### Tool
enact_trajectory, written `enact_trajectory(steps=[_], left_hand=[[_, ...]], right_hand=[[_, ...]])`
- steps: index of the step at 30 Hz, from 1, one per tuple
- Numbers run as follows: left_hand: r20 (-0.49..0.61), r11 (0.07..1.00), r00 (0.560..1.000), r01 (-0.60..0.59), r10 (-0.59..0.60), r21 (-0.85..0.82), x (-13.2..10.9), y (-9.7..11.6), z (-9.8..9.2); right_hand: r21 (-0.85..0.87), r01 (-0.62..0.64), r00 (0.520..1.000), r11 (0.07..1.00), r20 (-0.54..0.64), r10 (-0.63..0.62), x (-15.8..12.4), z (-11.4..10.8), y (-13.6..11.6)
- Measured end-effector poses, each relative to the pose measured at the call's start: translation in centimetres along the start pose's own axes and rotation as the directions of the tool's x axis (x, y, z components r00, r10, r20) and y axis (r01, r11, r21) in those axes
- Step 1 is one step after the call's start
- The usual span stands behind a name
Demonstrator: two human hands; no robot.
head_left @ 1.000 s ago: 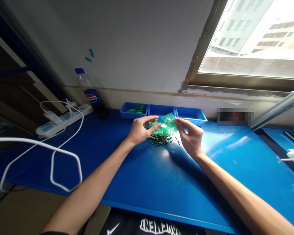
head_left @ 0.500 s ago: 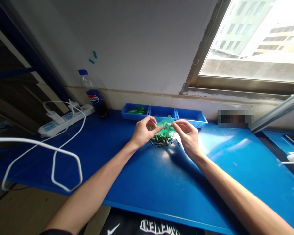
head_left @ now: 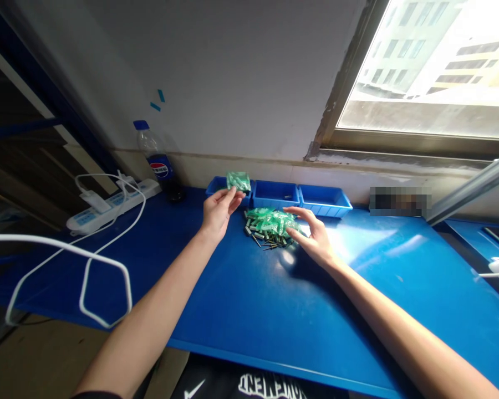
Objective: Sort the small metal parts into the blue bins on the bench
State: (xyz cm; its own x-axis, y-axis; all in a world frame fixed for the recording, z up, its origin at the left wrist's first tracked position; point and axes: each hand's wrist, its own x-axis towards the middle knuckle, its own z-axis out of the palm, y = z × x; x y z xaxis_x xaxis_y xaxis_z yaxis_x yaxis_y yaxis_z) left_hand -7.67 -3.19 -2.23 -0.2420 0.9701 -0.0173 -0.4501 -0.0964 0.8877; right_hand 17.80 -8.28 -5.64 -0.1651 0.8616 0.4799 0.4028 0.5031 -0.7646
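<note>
One small green bag (head_left: 238,180) is pinched by the fingertips of the left hand (head_left: 218,208) and is held just above the left blue tray (head_left: 214,187). The right hand (head_left: 311,235) is laid with spread fingers on the pile (head_left: 270,221) of bags (most seem not yet sorted) on the table (head_left: 249,310).

The bench (head_left: 274,310) was uniform blue; the trays (head_left: 325,210) at its rear edge matched it. The packet (head_left: 238,180) raised above the bench and the pile (head_left: 270,221) on it were translucent green. At the bench's left rear, the bottle (head_left: 156,158) had a blue cap and a red-white-blue label; the power strip (head_left: 108,209) and cable (head_left: 45,244) were white.
</note>
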Motion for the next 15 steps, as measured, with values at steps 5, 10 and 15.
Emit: enact_trajectory(steps=[5,10,15], left_hand=[[-0.112,0.977,0.982,0.13,-0.15,-0.167,0.7,0.5,-0.6],[0.014,0.993,0.993,0.115,-0.115,0.034,-0.4,0.4,0.0],[0.222,0.952,0.974,-0.101,0.035,0.289,-1.9,-0.2,0.9]], right_hand=[[-0.11,0.071,0.996,0.991,0.064,-0.064,0.1,-0.2,0.3],[-0.231,0.225,0.963,0.947,0.2,-0.18,-0.1,-1.1,0.1],[-0.257,0.305,0.946,0.917,0.194,-0.26,-0.1,-1.9,0.9]])
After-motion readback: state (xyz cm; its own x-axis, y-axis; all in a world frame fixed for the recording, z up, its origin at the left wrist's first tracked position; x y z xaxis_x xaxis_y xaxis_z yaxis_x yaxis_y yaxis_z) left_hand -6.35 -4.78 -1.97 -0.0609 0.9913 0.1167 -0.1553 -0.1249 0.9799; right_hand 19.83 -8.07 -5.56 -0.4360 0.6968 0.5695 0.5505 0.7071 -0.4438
